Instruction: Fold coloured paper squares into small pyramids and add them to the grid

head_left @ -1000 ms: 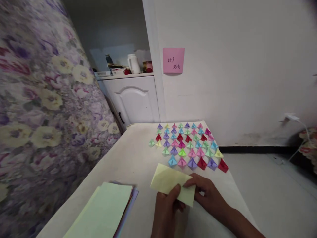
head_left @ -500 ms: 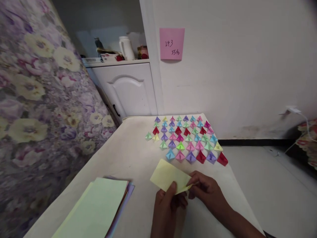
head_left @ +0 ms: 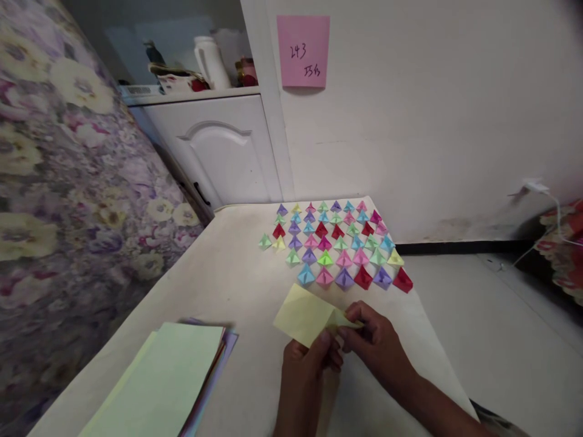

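Observation:
A pale yellow sheet of paper (head_left: pixel 303 315), partly folded at its right end, is held above the table between both hands. My left hand (head_left: pixel 310 358) is closed on its lower edge, thumb on top and fingers beneath. My right hand (head_left: pixel 371 334) pinches the right corner, where a small flap stands up from the sheet. Just beyond the paper, several rows of small folded paper pieces (head_left: pixel 345 278) in purple, red, pink, green, blue and yellow stand on the table. The fingertips under the sheet are partly hidden.
A stack of coloured paper (head_left: pixel 159 376), light green on top, lies at the left of the cream-covered table (head_left: pixel 237 267). A floral curtain (head_left: pixel 91 243) hangs along the left side. Behind are a white cabinet (head_left: pixel 223 152) and a wall with a pink note (head_left: pixel 303 51).
The right corner of the yellow paper has been lifted and bent into a raised flap by my right hand. The camera view has shifted slightly, moving the scene left and up.

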`<action>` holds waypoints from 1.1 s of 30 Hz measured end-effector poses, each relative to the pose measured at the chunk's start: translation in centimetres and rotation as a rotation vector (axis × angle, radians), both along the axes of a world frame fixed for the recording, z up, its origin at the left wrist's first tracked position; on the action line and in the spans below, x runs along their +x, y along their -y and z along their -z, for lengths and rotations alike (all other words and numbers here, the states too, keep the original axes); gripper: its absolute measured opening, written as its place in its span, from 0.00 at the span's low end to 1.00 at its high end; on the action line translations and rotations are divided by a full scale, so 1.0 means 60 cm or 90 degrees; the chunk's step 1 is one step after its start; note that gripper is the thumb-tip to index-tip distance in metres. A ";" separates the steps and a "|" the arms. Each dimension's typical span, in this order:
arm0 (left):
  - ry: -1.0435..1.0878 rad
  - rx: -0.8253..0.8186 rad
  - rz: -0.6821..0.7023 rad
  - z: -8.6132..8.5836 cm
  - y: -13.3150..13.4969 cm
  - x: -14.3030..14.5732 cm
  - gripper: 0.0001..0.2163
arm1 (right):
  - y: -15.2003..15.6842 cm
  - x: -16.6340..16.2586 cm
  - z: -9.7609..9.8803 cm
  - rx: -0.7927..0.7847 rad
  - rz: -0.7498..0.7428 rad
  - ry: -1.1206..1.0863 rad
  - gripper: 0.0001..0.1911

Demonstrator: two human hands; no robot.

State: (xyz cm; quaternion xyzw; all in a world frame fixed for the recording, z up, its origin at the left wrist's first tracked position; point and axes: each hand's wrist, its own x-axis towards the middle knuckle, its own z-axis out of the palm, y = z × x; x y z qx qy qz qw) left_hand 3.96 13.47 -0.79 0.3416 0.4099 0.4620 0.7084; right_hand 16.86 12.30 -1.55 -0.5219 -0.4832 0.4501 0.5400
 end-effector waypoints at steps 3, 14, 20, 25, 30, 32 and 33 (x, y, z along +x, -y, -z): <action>-0.045 -0.008 -0.005 0.003 0.000 -0.002 0.12 | 0.001 -0.002 -0.003 -0.015 0.003 0.034 0.06; -0.024 -0.018 0.007 0.020 -0.002 -0.008 0.12 | 0.002 0.001 -0.014 -0.033 0.015 -0.027 0.18; -0.038 -0.045 -0.037 0.017 -0.008 -0.013 0.11 | 0.002 0.009 -0.011 -0.030 0.017 0.001 0.15; -0.089 -0.044 -0.028 0.015 -0.010 -0.017 0.14 | -0.005 0.020 -0.012 -0.038 -0.011 0.031 0.15; -0.148 -0.026 0.014 0.017 0.000 -0.007 0.15 | -0.013 0.027 -0.009 -0.083 -0.157 -0.036 0.13; -0.155 -0.026 0.021 0.014 0.003 -0.003 0.15 | -0.014 0.029 -0.005 -0.099 -0.153 -0.028 0.13; -0.157 -0.024 0.019 0.011 0.003 -0.002 0.14 | -0.014 0.030 -0.004 -0.103 -0.140 -0.024 0.13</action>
